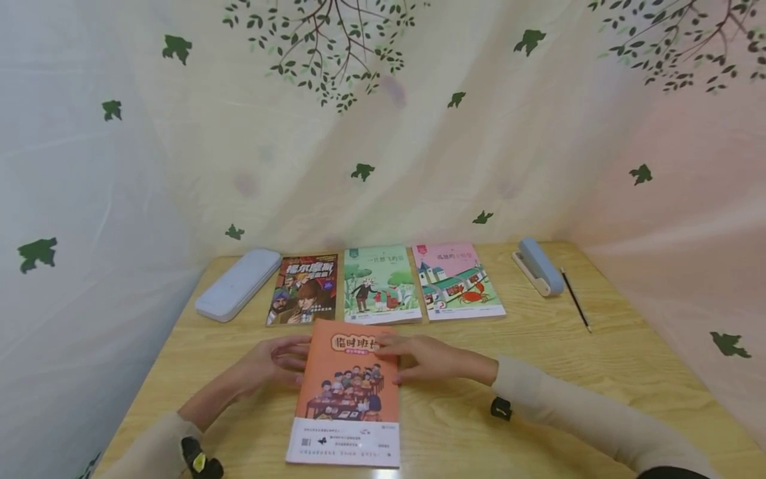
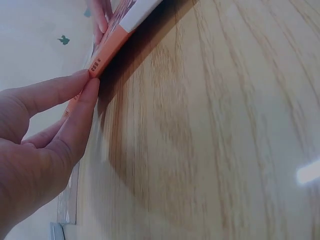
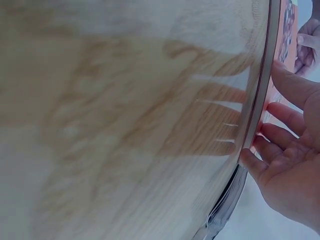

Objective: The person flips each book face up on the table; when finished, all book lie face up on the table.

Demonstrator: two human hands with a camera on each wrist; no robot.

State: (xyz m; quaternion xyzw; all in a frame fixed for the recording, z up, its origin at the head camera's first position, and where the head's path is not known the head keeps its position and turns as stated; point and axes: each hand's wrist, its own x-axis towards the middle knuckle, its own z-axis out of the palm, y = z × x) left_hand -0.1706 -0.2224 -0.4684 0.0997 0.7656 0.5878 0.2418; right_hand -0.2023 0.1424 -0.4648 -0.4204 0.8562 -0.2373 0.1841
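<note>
An orange book (image 1: 350, 399) with a white lower band and a drawing of children at desks is held between both hands, its title toward the back. At its left edge, the left hand (image 1: 263, 366) pinches the spine; the left wrist view shows thumb and forefinger tips meeting at the orange spine (image 2: 111, 50), with a shadow under the book. From the other side the right hand (image 1: 433, 359) grips the right edge, fingers lying over the upper cover. In the right wrist view, the fingertips of the right hand (image 3: 292, 140) touch the page edge and cover.
Along the back lie a pale pencil case (image 1: 238, 285), a dark comic-style book (image 1: 302, 293), a green book (image 1: 382, 286) and a pink book (image 1: 457, 283). A blue stapler (image 1: 538, 266) and a pencil (image 1: 576, 299) are at the right. A patterned curtain (image 1: 419, 146) hangs behind the wooden table (image 1: 538, 372).
</note>
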